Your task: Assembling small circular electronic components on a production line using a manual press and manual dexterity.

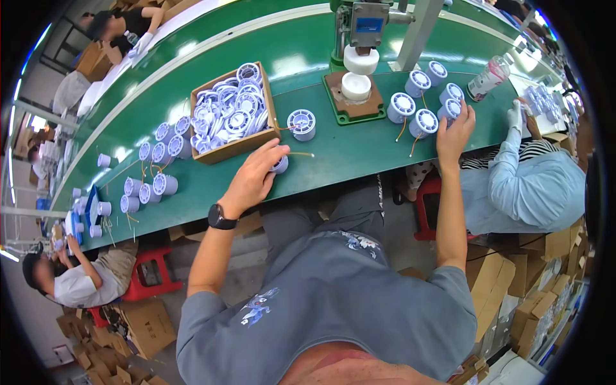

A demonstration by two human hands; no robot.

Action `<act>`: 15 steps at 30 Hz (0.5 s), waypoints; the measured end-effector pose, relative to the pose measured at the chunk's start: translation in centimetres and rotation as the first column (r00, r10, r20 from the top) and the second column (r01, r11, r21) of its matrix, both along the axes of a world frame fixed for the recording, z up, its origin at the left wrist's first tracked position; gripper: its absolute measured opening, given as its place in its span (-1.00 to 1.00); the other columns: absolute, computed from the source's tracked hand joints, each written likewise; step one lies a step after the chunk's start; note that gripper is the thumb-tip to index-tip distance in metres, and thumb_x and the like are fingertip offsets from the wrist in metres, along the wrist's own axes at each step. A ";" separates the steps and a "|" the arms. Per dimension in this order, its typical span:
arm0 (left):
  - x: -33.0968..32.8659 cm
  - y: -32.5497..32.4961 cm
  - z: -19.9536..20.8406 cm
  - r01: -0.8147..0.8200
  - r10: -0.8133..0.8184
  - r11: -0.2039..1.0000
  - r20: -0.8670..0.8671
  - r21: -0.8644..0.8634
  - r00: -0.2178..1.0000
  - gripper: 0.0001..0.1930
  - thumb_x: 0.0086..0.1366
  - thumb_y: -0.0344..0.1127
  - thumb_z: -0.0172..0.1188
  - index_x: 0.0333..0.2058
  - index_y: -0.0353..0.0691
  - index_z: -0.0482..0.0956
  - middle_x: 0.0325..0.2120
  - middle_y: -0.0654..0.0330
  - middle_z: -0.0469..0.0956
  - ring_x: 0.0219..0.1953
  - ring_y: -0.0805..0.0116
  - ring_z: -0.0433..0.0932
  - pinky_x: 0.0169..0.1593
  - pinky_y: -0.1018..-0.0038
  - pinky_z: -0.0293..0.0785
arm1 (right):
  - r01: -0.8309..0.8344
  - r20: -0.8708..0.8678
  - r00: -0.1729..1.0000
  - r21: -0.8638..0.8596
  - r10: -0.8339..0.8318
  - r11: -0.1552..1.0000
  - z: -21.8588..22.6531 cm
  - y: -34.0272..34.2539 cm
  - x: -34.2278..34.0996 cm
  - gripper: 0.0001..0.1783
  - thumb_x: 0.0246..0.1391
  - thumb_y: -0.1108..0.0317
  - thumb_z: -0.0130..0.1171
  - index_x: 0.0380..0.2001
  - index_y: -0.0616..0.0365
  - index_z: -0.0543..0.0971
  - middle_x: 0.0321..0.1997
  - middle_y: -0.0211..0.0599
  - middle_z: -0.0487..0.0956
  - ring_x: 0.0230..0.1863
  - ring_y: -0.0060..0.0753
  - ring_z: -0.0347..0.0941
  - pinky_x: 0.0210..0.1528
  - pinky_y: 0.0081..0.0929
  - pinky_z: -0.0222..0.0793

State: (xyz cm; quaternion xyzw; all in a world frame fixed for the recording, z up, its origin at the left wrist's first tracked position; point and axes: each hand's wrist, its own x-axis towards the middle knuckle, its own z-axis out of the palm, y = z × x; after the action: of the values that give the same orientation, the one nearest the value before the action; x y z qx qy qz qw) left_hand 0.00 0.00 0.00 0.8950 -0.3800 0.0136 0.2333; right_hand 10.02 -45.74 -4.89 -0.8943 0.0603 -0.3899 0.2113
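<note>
My left hand (256, 173), with a black watch on its wrist, is closed around a small pale lilac plastic cylinder (280, 165) near the bench's front edge. Most of that piece is hidden under the fingers, and a thin wire sticks out beside it. My right hand (455, 138) grips another wheel-topped cylinder (450, 109) in a cluster on the right; several like it stand around it, some trailing wires. Between my hands, one cylinder (301, 124) stands alone, next to a cardboard box (234, 148) of loose spoked discs (237, 120).
A green press (360, 96) with white round tooling stands at the back centre. More cylinders (165, 184) stand left of the box. A bottle (490, 77) is at the far right, near a co-worker in light blue (536, 186). Another person (83, 276) sits at the left.
</note>
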 end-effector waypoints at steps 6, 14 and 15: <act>-1.6 -2.2 -0.9 -0.424 0.463 0.747 -0.058 -0.512 0.885 -0.38 0.05 -0.57 0.20 0.16 -0.27 0.36 0.13 -0.05 0.35 0.23 -0.05 0.30 0.24 0.28 0.28 | -0.370 0.280 0.898 0.059 0.340 0.927 3.7 14.1 -7.1 -0.49 -0.12 0.65 0.00 0.01 0.27 0.47 0.11 -0.04 0.41 0.16 0.01 0.31 0.24 -0.16 0.17; -1.1 -4.7 -2.4 -0.580 0.640 0.714 0.028 -0.392 0.768 -0.50 0.09 -0.49 0.23 0.07 -0.30 0.44 0.00 -0.01 0.42 0.07 -0.01 0.41 0.15 0.26 0.34 | -0.482 0.303 0.839 0.029 0.452 0.876 2.1 17.7 -3.3 -0.50 -0.16 0.60 0.09 -0.03 0.18 0.51 0.04 -0.06 0.44 0.11 0.03 0.32 0.15 -0.15 0.22; -0.8 -4.4 -2.6 -0.571 0.625 0.721 0.012 -0.392 0.781 -0.52 0.10 -0.48 0.22 0.06 -0.31 0.45 -0.01 0.01 0.43 0.06 0.01 0.43 0.15 0.27 0.34 | -0.486 0.304 0.836 0.019 0.458 0.874 1.9 18.1 -3.1 -0.50 -0.16 0.60 0.09 -0.03 0.18 0.51 0.04 -0.06 0.44 0.11 0.03 0.32 0.15 -0.15 0.22</act>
State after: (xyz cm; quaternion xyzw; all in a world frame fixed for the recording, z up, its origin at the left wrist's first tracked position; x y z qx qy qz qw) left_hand -0.80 -4.40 -2.59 0.9061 -0.0763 0.2232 0.3513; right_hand 6.93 -27.66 -2.95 -0.8035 -0.1751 -0.4490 0.3495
